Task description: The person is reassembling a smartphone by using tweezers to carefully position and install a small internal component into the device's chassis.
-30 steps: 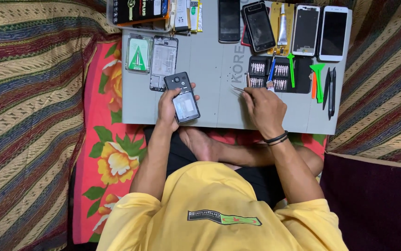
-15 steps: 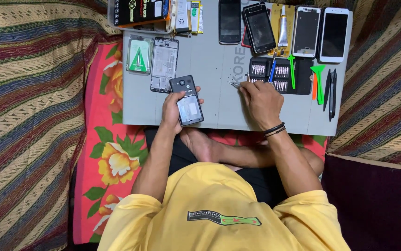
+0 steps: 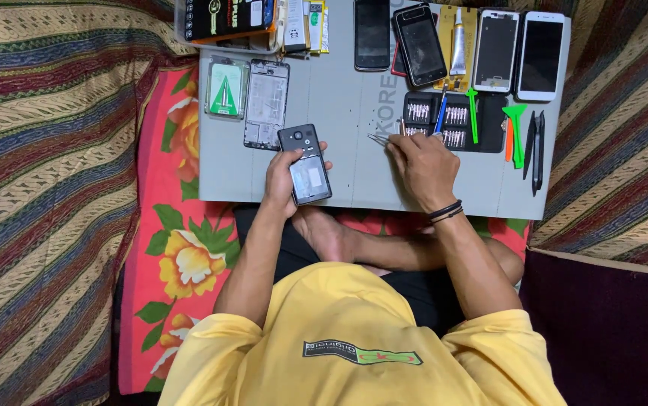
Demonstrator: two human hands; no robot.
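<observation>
My left hand (image 3: 285, 177) grips a dark phone with its back cover off (image 3: 306, 165), held face down over the grey work mat (image 3: 354, 150). My right hand (image 3: 423, 167) pinches thin metal tweezers (image 3: 379, 138), their tips pointing left on the mat beside some tiny screws (image 3: 375, 124). A black screwdriver bit case (image 3: 444, 120) lies just beyond that hand.
On the mat lie a bare phone frame (image 3: 266, 104), a green-backed part (image 3: 225, 87), several phones (image 3: 421, 45) along the far edge, a glue tube (image 3: 458, 34), green pry tools (image 3: 516, 128) and black spudgers (image 3: 536, 150). Striped cloth surrounds the mat; a floral cloth (image 3: 181, 256) lies left.
My right hand has moved left and toward the far side of the mat, bringing the tweezers near the screws. The left hand has shifted the phone slightly.
</observation>
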